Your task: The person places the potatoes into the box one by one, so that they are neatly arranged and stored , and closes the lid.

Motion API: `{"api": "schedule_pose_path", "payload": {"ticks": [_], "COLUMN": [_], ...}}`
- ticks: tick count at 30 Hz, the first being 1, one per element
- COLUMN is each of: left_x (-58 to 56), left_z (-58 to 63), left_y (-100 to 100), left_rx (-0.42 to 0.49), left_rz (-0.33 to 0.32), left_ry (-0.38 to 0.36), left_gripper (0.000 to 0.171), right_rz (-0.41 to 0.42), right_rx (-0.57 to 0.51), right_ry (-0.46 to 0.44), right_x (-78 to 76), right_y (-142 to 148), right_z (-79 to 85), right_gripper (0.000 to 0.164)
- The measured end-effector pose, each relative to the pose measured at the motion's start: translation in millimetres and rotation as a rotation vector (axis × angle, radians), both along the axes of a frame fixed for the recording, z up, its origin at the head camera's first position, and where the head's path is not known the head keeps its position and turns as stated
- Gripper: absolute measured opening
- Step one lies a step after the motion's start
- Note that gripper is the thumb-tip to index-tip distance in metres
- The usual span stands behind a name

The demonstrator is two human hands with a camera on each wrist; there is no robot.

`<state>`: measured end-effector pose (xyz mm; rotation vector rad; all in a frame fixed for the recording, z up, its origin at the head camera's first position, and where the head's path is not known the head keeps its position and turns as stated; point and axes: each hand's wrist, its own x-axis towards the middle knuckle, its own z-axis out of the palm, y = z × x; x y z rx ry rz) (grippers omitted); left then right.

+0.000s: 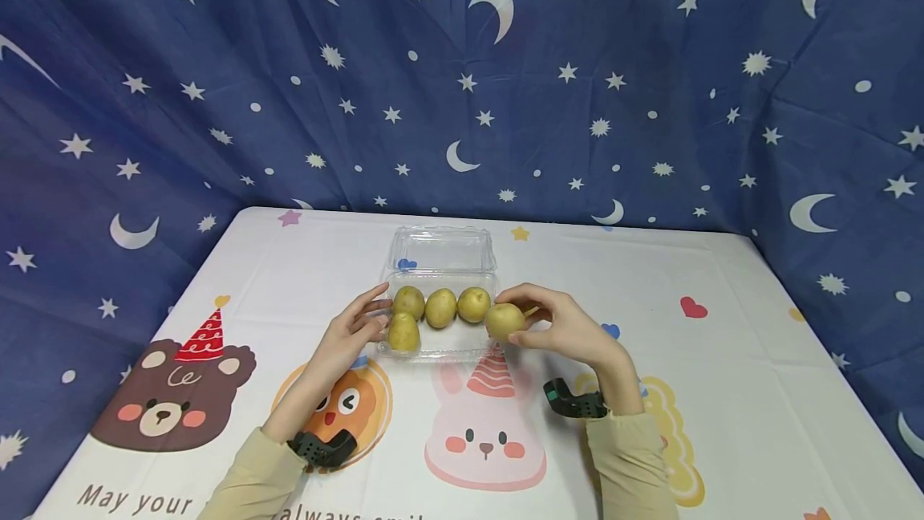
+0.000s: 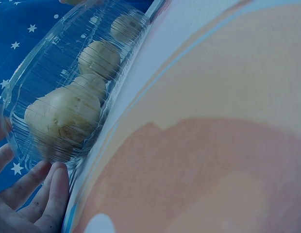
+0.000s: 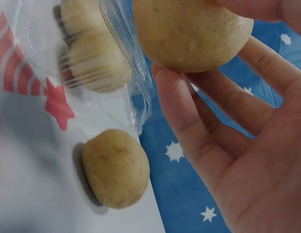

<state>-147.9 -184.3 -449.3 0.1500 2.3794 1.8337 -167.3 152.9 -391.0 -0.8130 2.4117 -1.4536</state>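
Observation:
A clear plastic box (image 1: 451, 341) holds several potatoes (image 1: 440, 309), with its hinged lid (image 1: 443, 249) standing open at the back. My right hand (image 1: 559, 326) pinches one potato (image 1: 504, 322) between thumb and fingers at the box's right end; the right wrist view shows this held potato (image 3: 192, 36) close up. Another potato (image 3: 115, 168) lies on the table outside the box, mostly hidden behind my right hand in the head view. With fingers spread, my left hand (image 1: 354, 329) rests against the box's left end; its fingertips (image 2: 57, 177) touch the wall in the left wrist view.
A white tablecloth (image 1: 751, 359) printed with cartoon animals covers the table. Behind it and at both sides hangs a blue curtain (image 1: 534, 135) with moons and stars. Each wrist wears a black camera band (image 1: 575, 400).

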Motion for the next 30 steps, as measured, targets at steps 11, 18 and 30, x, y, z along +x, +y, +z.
{"api": "schedule_pose_path", "payload": {"ticks": [11,18,30], "left_x": [-0.3,-1.2,-1.1], "left_z": [-0.4,-1.9,-1.4], "left_y": [-0.3,-0.5,0.2], "left_rx": [-0.004,-0.013,-0.001], "left_rz": [-0.004,-0.004,-0.004], "left_ry": [0.006,0.009,0.003], "left_gripper": [0.053,0.052,0.053], "right_rz": [0.018,0.025,-0.013], "right_rx": [0.003,-0.012,-0.005], "right_ry": [-0.018,-0.003,0.031], "right_x": [0.0,0.2,2.7], "right_y": [-19.1,-29.9,-52.1], "right_z": [-1.5,-2.6,-5.2], "right_gripper": [0.045,0.043,0.042]}}
